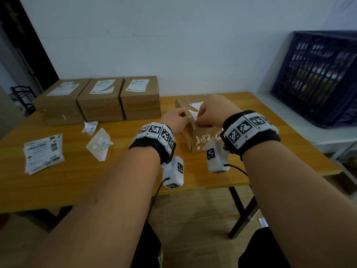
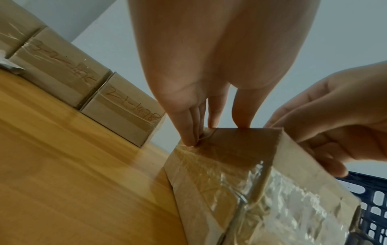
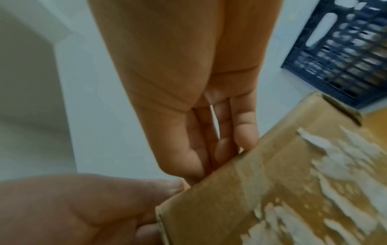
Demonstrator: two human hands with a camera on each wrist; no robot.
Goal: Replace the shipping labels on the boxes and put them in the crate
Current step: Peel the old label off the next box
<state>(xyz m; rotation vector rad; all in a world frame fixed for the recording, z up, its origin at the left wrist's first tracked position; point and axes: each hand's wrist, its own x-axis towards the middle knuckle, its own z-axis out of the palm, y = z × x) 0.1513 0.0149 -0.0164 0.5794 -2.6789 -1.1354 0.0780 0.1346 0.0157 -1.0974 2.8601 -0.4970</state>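
Observation:
A cardboard box (image 1: 195, 139) lies mid-table, its top rough with white shreds of torn label. My left hand (image 1: 183, 117) grips the box's upper left edge, fingers down its taped side (image 2: 188, 132) and thumb on top. My right hand (image 1: 201, 118) pinches a lifted strip of the old white label (image 1: 194, 113) on the box top. In the right wrist view the right fingers (image 3: 222, 142) reach past the edge of the box (image 3: 282, 190). A dark blue crate (image 1: 318, 78) stands on a white shelf to the right.
Three labelled boxes (image 1: 102, 99) line the back left of the wooden table (image 1: 77, 180). A stack of fresh labels (image 1: 43, 151) lies at the left. Crumpled label scraps (image 1: 89, 127) and a backing sheet (image 1: 100, 146) lie between them and my arms.

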